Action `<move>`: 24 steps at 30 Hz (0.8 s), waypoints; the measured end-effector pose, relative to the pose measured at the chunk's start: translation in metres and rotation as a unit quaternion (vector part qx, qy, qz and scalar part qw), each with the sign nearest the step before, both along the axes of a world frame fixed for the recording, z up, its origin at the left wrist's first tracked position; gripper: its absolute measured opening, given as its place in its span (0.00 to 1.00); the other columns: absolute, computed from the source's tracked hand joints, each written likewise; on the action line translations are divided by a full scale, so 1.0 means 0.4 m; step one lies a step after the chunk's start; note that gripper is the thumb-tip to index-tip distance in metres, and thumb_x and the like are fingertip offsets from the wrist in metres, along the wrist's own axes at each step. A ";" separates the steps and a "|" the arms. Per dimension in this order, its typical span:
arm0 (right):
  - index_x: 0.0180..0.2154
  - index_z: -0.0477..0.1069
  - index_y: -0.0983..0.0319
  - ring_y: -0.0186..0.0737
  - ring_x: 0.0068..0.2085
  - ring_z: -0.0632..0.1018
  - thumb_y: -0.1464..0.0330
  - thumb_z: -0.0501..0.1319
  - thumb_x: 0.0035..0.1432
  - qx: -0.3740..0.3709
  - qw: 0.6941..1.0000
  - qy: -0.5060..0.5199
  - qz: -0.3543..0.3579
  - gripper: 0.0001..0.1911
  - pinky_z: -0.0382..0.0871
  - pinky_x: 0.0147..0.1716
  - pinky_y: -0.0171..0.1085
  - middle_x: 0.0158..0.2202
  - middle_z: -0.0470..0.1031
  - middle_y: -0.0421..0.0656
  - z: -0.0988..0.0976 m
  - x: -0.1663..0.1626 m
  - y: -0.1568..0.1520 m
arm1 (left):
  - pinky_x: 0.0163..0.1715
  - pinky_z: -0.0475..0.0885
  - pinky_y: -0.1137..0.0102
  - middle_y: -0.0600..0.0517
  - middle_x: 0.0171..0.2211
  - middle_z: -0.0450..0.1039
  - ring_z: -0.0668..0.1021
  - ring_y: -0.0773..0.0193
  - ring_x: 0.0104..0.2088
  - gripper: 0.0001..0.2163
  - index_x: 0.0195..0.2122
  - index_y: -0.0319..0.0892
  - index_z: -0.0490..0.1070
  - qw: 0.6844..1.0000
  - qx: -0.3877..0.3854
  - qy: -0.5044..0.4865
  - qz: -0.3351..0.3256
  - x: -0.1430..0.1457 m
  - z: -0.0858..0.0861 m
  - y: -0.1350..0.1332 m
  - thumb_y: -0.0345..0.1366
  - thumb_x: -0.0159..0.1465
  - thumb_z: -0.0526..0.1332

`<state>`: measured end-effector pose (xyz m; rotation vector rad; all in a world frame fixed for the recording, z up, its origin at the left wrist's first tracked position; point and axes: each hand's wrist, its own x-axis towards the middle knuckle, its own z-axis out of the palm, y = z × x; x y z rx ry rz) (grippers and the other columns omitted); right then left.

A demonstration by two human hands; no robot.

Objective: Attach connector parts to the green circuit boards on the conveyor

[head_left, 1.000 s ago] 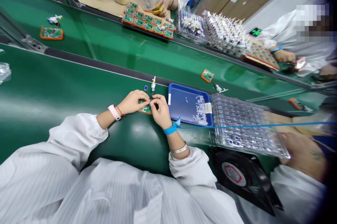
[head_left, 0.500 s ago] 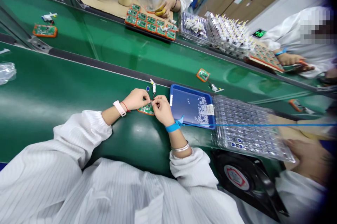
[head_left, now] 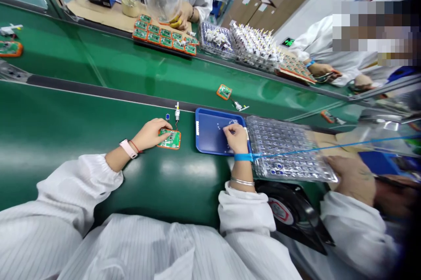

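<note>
left hand [head_left: 149, 134] lies open on orange-framed circuit board [head_left: 171, 139]; right hand [head_left: 235, 138] bunched inside blue tray [head_left: 196, 128] near small white parts [head_left: 219, 127], grip unclear.

Green circuit board [head_left: 171, 139] in orange frame; blue plastic tray [head_left: 205, 139]; dark green conveyor belt [head_left: 66, 113]; white smock sleeve [head_left: 75, 188] with faint grey pinstripes; pink watch strap [head_left: 128, 148], red wrist cord [head_left: 135, 146], blue wristband [head_left: 243, 157].

Green belt gap [head_left: 200, 183] between circuit board [head_left: 173, 141] and blue tray [head_left: 217, 112], blister tray [head_left: 283, 137] blocking right
</note>
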<state>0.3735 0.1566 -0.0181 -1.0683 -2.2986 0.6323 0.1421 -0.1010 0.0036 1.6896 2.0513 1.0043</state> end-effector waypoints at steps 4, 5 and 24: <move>0.21 0.67 0.61 0.43 0.36 0.70 0.69 0.58 0.48 0.006 1.000 0.016 0.015 0.06 0.66 0.43 0.47 0.27 0.70 0.44 -0.015 -0.014 -0.014 | 0.43 0.67 0.64 0.49 0.38 0.75 0.75 0.59 0.40 0.09 0.38 0.41 0.71 1.000 -0.003 0.001 0.001 0.001 0.003 -0.001 0.37 0.60 0.57; 0.20 0.67 0.61 0.43 0.36 0.70 0.69 0.58 0.48 0.006 1.000 0.015 0.016 0.07 0.66 0.43 0.47 0.27 0.70 0.44 -0.016 -0.017 -0.015 | 0.42 0.67 0.65 0.49 0.38 0.75 0.75 0.59 0.40 0.09 0.38 0.41 0.72 1.000 -0.003 0.002 0.001 0.001 0.003 -0.001 0.37 0.60 0.57; 0.28 0.66 0.61 0.42 0.44 0.70 0.69 0.54 0.57 -0.102 0.955 0.131 0.244 0.06 0.66 0.44 0.42 0.39 0.66 0.48 0.028 -0.224 -0.388 | 0.44 0.69 0.63 0.50 0.38 0.76 0.76 0.60 0.41 0.05 0.31 0.42 0.77 0.996 0.053 -0.070 0.006 0.014 -0.005 0.004 0.34 0.58 0.62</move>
